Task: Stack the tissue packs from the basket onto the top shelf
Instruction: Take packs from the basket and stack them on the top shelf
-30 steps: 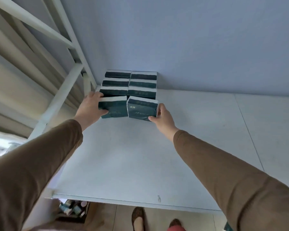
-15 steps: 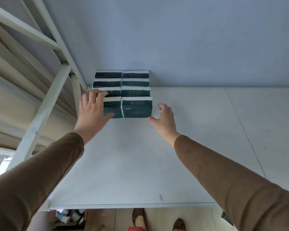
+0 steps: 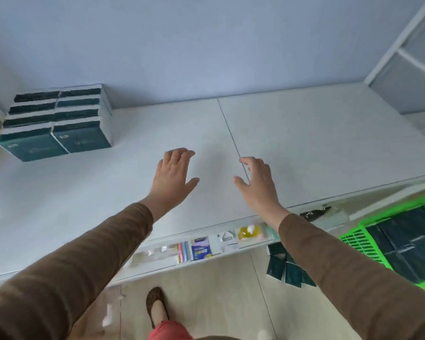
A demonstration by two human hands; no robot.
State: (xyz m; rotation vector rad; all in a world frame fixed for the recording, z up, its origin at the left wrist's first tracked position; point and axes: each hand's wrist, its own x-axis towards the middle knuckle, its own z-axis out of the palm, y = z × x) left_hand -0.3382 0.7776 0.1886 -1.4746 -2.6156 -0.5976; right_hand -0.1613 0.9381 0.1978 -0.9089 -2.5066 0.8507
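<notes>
The dark green tissue packs [image 3: 57, 121] stand on the top shelf [image 3: 304, 133] in its far left corner, two columns side by side, stepped in rows back to the blue wall [image 3: 206, 40]. The front pair lies with its broad faces up, and the left front pack reaches close to the shelf's left edge. To the right of the stack the white shelf surface runs bare as far as the white frame [image 3: 402, 45] at the right end; a thin seam crosses it from back to front.

Both hands hover above the middle of the shelf, holding nothing. The left hand [image 3: 173, 177] has its fingers spread and slightly bent, and is well apart from the stack, to its right and nearer the front edge. The right hand [image 3: 258, 185] is likewise spread and relaxed, over the seam, farther still from the packs.

Past the shelf's front edge, at the lower right, a green basket [image 3: 353, 239] holds more dark packs [image 3: 407, 246]. A few further packs [image 3: 287, 268] lie below, beside it. Small goods [image 3: 199, 249] line a lower shelf.
</notes>
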